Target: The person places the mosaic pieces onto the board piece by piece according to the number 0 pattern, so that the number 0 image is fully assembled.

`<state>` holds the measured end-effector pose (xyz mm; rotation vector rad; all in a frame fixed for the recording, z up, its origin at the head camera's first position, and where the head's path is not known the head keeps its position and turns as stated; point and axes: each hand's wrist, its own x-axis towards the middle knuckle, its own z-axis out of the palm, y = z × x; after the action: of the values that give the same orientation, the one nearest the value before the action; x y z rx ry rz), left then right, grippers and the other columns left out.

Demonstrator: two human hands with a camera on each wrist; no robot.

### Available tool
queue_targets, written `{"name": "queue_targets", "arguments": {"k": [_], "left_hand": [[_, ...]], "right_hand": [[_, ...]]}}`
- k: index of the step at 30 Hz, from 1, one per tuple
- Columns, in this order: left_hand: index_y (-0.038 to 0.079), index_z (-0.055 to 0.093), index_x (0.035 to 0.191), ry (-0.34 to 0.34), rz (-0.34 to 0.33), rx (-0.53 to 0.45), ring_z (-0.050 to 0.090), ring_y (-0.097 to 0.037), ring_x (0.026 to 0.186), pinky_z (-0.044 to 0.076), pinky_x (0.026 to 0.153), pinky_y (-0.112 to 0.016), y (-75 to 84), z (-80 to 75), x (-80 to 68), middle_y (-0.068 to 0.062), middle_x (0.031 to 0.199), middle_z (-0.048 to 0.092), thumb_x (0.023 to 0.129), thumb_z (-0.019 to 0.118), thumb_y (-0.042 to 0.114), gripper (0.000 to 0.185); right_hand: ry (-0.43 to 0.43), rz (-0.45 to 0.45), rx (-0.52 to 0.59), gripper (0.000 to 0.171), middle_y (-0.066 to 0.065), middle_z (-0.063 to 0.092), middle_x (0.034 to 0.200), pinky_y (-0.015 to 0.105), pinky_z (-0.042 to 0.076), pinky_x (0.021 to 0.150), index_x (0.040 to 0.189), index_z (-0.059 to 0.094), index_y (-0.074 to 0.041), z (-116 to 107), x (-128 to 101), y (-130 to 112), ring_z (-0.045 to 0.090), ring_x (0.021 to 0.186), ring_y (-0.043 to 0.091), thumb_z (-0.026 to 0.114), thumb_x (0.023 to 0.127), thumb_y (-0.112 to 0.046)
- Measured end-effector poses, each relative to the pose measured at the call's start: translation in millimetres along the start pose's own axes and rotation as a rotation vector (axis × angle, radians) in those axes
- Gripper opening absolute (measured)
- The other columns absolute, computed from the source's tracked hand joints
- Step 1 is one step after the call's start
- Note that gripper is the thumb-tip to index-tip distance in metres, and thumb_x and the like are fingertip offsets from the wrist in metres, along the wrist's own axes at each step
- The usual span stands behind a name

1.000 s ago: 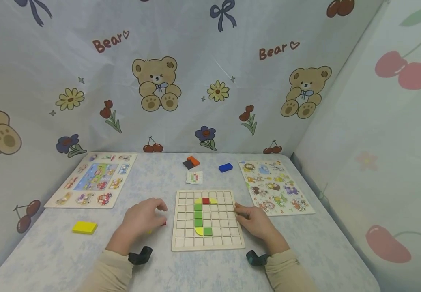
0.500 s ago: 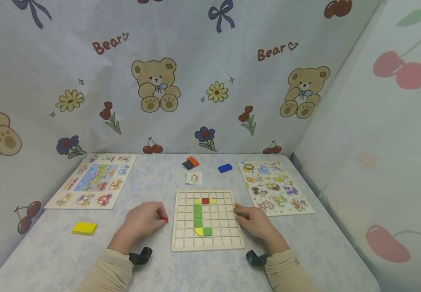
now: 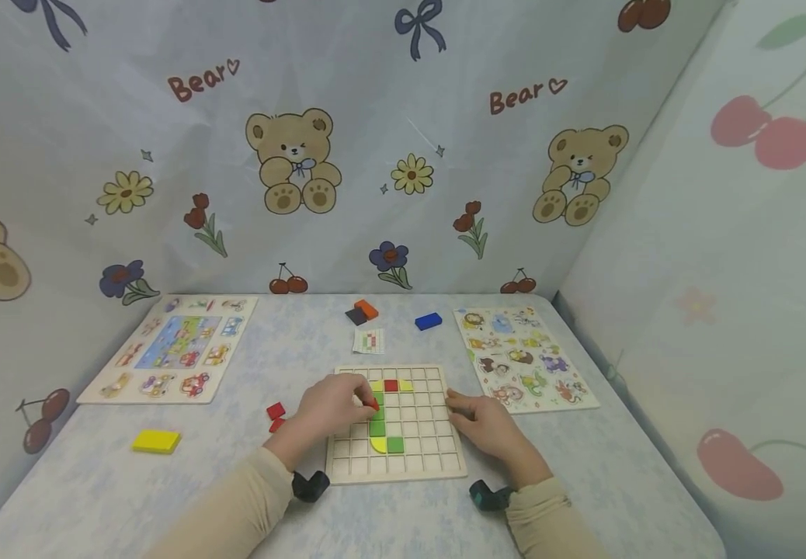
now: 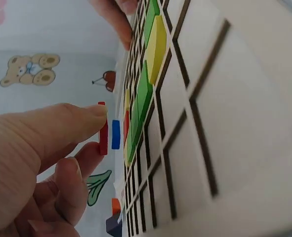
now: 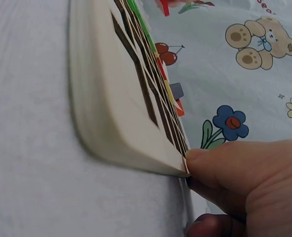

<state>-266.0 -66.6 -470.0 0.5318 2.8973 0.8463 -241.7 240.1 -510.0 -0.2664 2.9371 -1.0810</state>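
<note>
My left hand [image 3: 329, 407] pinches a thin red tile [image 4: 104, 129] between thumb and finger, over the left part of a wooden grid board [image 3: 425, 439]. Set in the board are green tiles [image 3: 377, 428] in a column, a red tile [image 3: 391, 385] between yellow corner pieces at the top, and a rounded yellow piece [image 3: 378, 445] beside a green tile [image 3: 395, 445] lower down. My right hand [image 3: 490, 431] grips the board's right edge, thumb at the rim in the right wrist view. Two loose red tiles [image 3: 276, 411] lie left of the board, beside my left wrist.
A yellow block [image 3: 156, 441] lies at left. Behind the board are a small pattern card [image 3: 369, 341], dark [image 3: 356, 316] and orange pieces [image 3: 366, 310] and a blue block [image 3: 429, 321]. Picture puzzles stand at the left [image 3: 119, 386] and right [image 3: 550, 400].
My left hand has picked up a red tile from the table and carried it right, over the board. Two loose red tiles now show where it was. My right hand stays at the board's edge.
</note>
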Motion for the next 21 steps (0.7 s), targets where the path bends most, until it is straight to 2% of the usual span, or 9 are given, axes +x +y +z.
{"name": "queue_targets", "arguments": {"k": [6, 10, 17, 21], "left_hand": [[0.031, 0.068, 0.081, -0.056, 0.087, 0.061, 0.055, -0.007, 0.070, 0.045, 0.062, -0.029, 21.5, 14.1, 25.5, 0.017, 0.079, 0.063, 0.087, 0.083, 0.029, 0.016], [0.032, 0.069, 0.081, -0.083, 0.122, 0.088, 0.055, -0.007, 0.067, 0.045, 0.060, -0.029, 30.7, 23.2, 36.1, 0.017, 0.076, 0.062, 0.088, 0.082, 0.030, 0.016], [0.032, 0.074, 0.079, -0.102, 0.137, 0.130, 0.056, -0.005, 0.065, 0.046, 0.060, -0.029, 40.0, 35.4, 48.0, 0.019, 0.073, 0.064, 0.089, 0.082, 0.031, 0.013], [0.031, 0.076, 0.077, -0.104, 0.105, 0.114, 0.057, -0.007, 0.064, 0.047, 0.059, -0.030, 44.5, 37.0, 52.8, 0.018, 0.072, 0.065, 0.089, 0.082, 0.030, 0.013]], "right_hand": [[-0.008, -0.008, 0.011, 0.034, -0.003, 0.061, 0.145, 0.051, 0.042, 0.112, 0.130, 0.072, -0.012, -2.0, -0.3, -0.2, 0.054, 0.138, 0.028, 0.072, 0.096, -0.019], [-0.015, -0.011, 0.014, 0.033, -0.003, 0.061, 0.144, 0.051, 0.043, 0.112, 0.129, 0.072, -0.012, -0.8, -0.4, 1.1, 0.054, 0.138, 0.029, 0.072, 0.097, -0.018], [-0.013, -0.030, 0.017, 0.034, -0.003, 0.061, 0.145, 0.050, 0.044, 0.111, 0.130, 0.072, -0.012, -0.7, -0.1, 2.4, 0.055, 0.138, 0.028, 0.071, 0.097, -0.019], [-0.015, -0.030, 0.024, 0.034, -0.003, 0.061, 0.145, 0.050, 0.044, 0.111, 0.131, 0.072, -0.012, -2.3, -0.1, 1.8, 0.054, 0.138, 0.027, 0.071, 0.097, -0.019]]}}
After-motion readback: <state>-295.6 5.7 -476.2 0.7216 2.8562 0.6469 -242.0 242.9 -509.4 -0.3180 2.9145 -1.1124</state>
